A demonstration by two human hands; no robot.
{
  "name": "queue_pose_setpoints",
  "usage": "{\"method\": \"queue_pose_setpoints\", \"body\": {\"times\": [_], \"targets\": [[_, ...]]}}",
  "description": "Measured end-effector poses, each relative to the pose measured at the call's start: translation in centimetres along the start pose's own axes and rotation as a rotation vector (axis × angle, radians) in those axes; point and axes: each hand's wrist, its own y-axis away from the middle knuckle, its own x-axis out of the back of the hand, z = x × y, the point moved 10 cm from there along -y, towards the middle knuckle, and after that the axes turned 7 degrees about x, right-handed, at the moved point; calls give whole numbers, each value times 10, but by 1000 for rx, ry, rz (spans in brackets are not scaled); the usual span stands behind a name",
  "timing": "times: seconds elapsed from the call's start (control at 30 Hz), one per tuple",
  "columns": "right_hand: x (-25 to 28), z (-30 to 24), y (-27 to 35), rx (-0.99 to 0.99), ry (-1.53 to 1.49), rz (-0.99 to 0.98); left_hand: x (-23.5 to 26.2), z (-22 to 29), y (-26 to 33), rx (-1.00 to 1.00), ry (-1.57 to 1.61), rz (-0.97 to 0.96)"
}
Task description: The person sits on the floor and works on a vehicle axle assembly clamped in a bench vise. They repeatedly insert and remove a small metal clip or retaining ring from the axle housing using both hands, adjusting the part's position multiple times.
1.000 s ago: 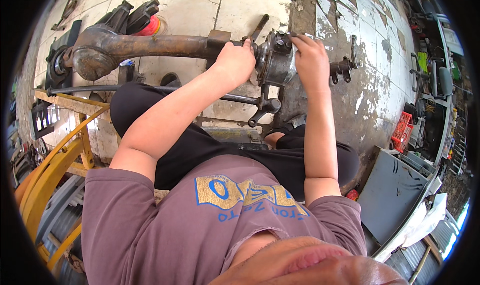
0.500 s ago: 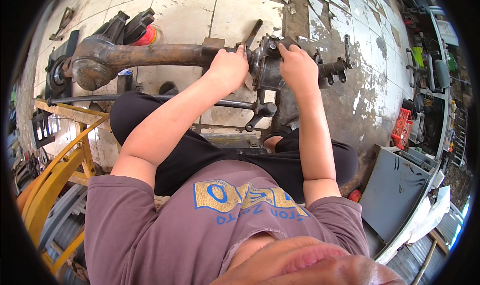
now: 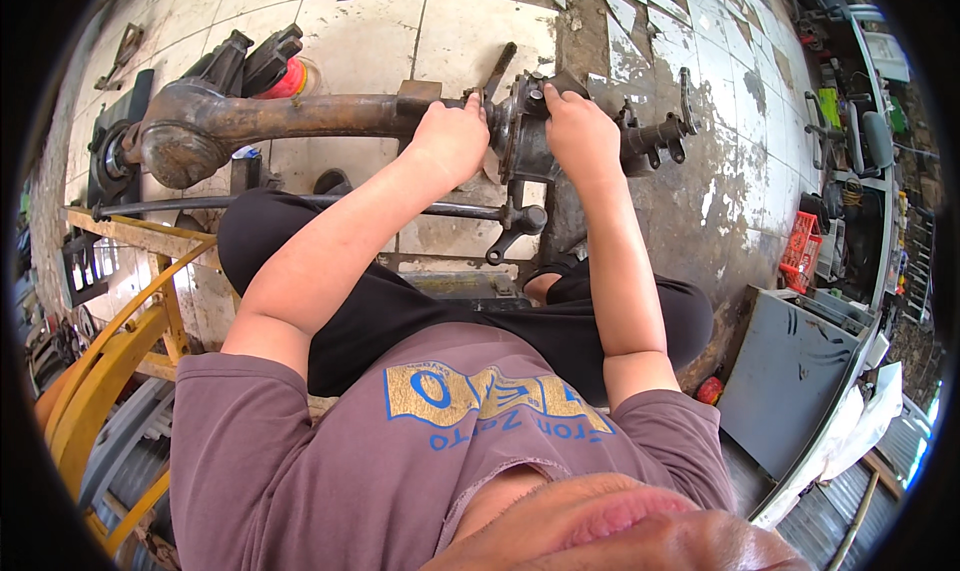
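Note:
A rusty brown axle housing (image 3: 330, 115), with a rounded bulge at its left end, lies across the floor in front of me. My left hand (image 3: 452, 141) is closed over its right end, the index finger extended along the top. Just right of it, my right hand (image 3: 582, 139) grips the dark, greasy steering knuckle (image 3: 515, 121), its index finger reaching toward a bolt head on top. The undersides of both hands are hidden. Nearer my legs runs a long tie rod (image 3: 400, 206), ending in a jointed arm (image 3: 515, 229). A flat metal bar (image 3: 501, 69) sticks up behind the joint.
Yellow metal framework (image 3: 110, 361) stands at left. A red-and-yellow round item (image 3: 290, 79) sits behind the axle. At right are a grey metal cabinet (image 3: 785, 381), a red basket (image 3: 801, 253) and a cluttered shelf (image 3: 890, 171). Broken tiles (image 3: 625, 21) lie at the back.
The whole view has shifted slightly, so everything appears a little further left. Both hands keep about the same places on the axle and knuckle.

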Motion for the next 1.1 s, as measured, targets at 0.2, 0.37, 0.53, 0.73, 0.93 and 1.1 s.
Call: {"method": "queue_pose_setpoints", "body": {"times": [0.2,0.37,0.53,0.73,0.93,1.1], "targets": [[-2,1,2,24,1,-13,-4,0,-1,6,11,-23],[0,3,3,28,-12,-45,-4,0,-1,1,27,-23],[7,2,10,-8,2,-148,-4,1,-1,3,39,0],[2,1,8,12,22,-86,-3,1,-1,7,25,-29],[7,-3,8,43,25,-78,-3,1,-1,12,10,-27],[6,0,4,36,10,-10,-5,1,-2,14,18,-54]]}}
